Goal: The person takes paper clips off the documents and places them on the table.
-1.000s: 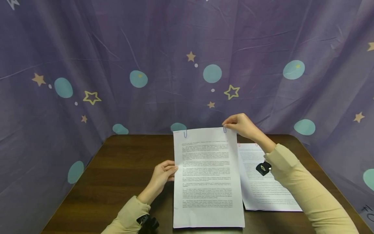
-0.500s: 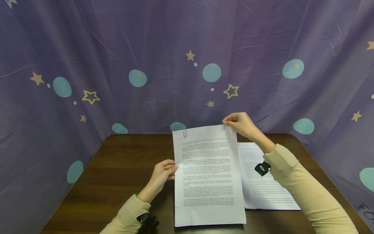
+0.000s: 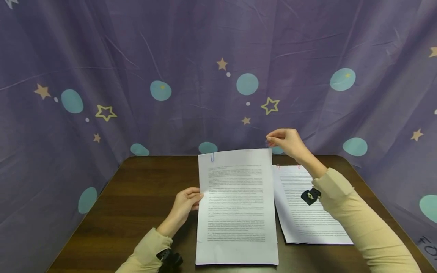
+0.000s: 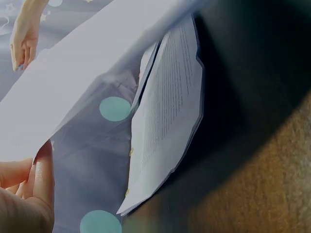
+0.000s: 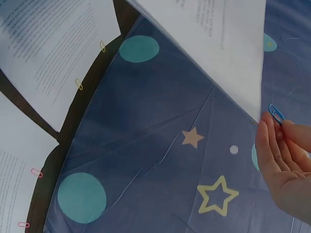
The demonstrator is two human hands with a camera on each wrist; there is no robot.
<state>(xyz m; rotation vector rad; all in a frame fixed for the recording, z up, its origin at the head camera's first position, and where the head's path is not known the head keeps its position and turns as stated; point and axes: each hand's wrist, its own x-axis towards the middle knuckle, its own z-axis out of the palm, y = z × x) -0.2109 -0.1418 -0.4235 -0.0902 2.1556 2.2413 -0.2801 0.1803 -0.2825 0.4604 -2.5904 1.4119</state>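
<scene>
- Left of the left hand, the brown table (image 3: 129, 197) is spreading out.
- The left hand (image 3: 184, 203) is pinching the side edge of a printed sheaf (image 3: 235, 208) between thumb and fingers.
- Between the hands, this sheaf is tilting up off the table, its text facing the person.
- A blue clip (image 3: 212, 157) is gripping its top edge, above and right of the left hand.
- Behind it, a second sheaf (image 5: 68, 53) is lying with yellow clips (image 5: 102, 46) along one edge.
- The right hand (image 3: 288, 142) is pinching a loose blue paper clip (image 5: 276, 114) just beside the raised sheaf's top corner.
- Below the right hand, a third sheaf (image 3: 297, 212) is lying, bearing red clips (image 3: 298, 166).
</scene>
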